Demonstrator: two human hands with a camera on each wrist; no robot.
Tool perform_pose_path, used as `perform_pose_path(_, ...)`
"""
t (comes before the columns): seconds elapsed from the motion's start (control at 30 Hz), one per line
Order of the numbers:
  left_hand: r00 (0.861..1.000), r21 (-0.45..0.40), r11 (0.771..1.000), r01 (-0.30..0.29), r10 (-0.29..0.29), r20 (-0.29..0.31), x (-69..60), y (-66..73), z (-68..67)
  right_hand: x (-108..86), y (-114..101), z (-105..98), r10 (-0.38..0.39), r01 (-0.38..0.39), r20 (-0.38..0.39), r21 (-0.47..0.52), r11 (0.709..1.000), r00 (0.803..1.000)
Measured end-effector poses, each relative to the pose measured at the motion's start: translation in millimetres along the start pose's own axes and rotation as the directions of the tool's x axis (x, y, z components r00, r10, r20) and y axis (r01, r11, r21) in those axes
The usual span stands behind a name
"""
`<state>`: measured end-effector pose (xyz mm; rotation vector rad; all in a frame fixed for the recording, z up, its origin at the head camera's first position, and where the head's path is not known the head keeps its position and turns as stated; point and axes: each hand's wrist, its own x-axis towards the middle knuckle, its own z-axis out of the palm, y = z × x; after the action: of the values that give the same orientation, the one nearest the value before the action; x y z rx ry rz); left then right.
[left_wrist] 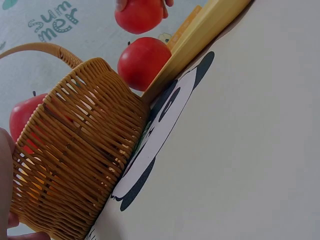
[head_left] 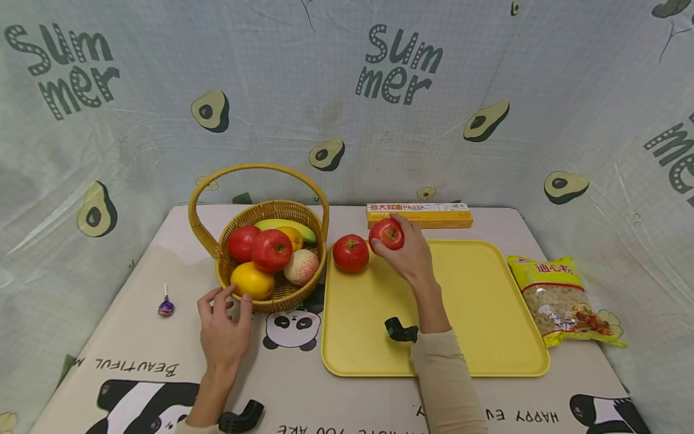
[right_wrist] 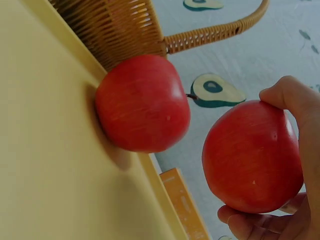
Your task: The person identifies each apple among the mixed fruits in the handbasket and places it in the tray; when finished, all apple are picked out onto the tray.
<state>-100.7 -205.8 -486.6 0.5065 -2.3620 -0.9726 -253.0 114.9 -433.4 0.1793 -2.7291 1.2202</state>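
The tray (head_left: 488, 313) lies between the basket (head_left: 279, 211) and bag (head_left: 564, 301).

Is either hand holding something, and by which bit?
The right hand holds a red apple by its opposite sides. The left hand is at the basket's near rim, but whether it grips there can't be told.

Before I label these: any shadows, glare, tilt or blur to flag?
Right wrist: resting apple casts a soft shadow on the tray; left wrist: tabletop strongly tilted, weave crisp on the basket; head: print on the backdrop legible, no harsh glare.
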Motion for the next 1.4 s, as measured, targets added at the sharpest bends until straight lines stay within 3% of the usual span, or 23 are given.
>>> perform_pose_path(0.47, 1.0, -0.004, 1.0, -0.001, 0.001, -0.007, 0.6, -2.5, -0.7, 2.5, 15, 7, 0.118, -0.112, 0.065, -0.1, 0.989, 0.991)
perform_pose_path(1.4, 1.0, -0.001, 1.0, -0.001, 0.001, -0.005, 0.7, -0.9, 0.3, 4.5, 27, 15, 0.206, -0.194, 0.074, -0.15, 0.97, 0.976)
